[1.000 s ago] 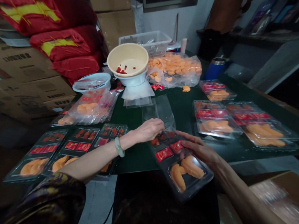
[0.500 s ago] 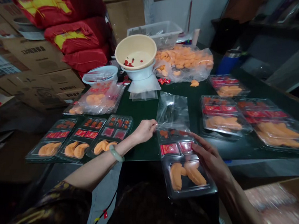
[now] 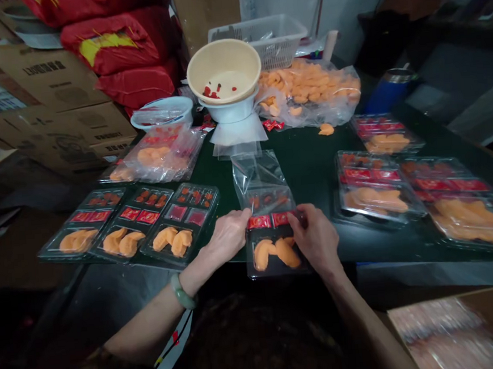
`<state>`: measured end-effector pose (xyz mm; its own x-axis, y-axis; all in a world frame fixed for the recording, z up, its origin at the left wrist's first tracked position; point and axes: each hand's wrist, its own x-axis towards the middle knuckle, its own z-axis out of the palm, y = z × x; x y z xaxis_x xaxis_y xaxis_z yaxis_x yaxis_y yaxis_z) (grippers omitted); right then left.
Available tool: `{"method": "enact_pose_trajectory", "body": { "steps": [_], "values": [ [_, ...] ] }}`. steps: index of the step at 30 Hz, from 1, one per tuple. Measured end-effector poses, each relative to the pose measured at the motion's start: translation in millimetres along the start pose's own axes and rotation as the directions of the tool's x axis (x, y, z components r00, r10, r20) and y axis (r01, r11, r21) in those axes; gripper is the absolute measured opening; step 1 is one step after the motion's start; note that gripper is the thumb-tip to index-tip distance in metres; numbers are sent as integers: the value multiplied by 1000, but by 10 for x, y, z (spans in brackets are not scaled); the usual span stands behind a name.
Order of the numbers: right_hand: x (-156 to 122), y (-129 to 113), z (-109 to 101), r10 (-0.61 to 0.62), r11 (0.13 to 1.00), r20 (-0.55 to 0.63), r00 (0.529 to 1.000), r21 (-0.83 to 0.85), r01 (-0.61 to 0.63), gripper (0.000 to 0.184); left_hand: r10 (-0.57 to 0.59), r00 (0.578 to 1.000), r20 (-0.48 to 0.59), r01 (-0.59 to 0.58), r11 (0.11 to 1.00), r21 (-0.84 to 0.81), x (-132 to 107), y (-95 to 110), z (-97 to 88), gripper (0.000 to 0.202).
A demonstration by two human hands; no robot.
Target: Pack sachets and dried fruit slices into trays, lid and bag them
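A clear plastic tray (image 3: 275,254) with orange pieces and red sachets lies at the table's near edge. Its far end sits inside the mouth of a clear plastic bag (image 3: 260,179). My left hand (image 3: 228,235) pinches the bag's left edge beside the tray. On the tray's right, my right hand (image 3: 314,237) has its fingers closed on the bag's other edge. A green bangle sits on my left wrist.
Three filled trays (image 3: 128,232) lie to the left, bagged trays (image 3: 377,194) to the right. Behind are stacked bowls (image 3: 224,81), a bag of orange pieces (image 3: 307,91), a white basket (image 3: 260,35), a blue flask (image 3: 386,91), red sacks and cartons. An open box (image 3: 462,326) sits bottom right.
The tray has gone further into the bag. My right hand moved from the tray's side up to the bag's mouth, and my left hand came nearer along the bag's left edge.
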<state>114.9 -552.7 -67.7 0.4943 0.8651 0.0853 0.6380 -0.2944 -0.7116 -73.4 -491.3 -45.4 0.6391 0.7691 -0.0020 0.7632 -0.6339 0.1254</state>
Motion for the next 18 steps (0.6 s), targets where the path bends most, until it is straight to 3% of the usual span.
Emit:
{"method": "enact_pose_trajectory", "body": {
  "steps": [1, 3, 4, 6, 7, 8, 10, 15, 18],
  "values": [
    [1, 17, -17, -95, 989, -17, 995, -114, 92, 38, -8, 1000, 13, 8, 1000, 28, 20, -9, -4, 15],
    [-51, 92, -116, -295, 942, 68, 953, -144, 302, 54, -14, 999, 36, 12, 998, 60, 54, -16, -15, 16],
    [-91, 146, -186, -398, 906, 164, 903, -87, 415, 66, -9, 999, 44, 7, 998, 64, 67, -16, -19, 17],
    [-163, 266, -314, -556, 813, 356, 751, 47, 580, 83, 15, 999, 51, -18, 998, 54, 89, -19, -28, 20],
    [-181, 321, -351, -598, 776, 413, 686, 84, 626, 83, 34, 998, 48, -36, 998, 42, 100, -24, -32, 20],
    [-181, 366, -361, -621, 751, 435, 652, 92, 653, 76, 54, 998, 40, -55, 998, 25, 111, -28, -38, 21],
    [-133, 413, -299, -645, 737, 380, 663, 80, 671, 56, 98, 995, 30, -98, 995, -14, 131, -34, -59, 22],
    [67, 259, 39, -595, 804, 95, 798, 59, 592, 28, 150, 987, 62, -147, 987, -58, 81, 12, -145, 19],
    [56, 68, 98, -523, 847, 83, 848, -62, 528, 22, 111, 993, 41, -110, 993, -39, -21, 29, -155, 16]
  ]
}}
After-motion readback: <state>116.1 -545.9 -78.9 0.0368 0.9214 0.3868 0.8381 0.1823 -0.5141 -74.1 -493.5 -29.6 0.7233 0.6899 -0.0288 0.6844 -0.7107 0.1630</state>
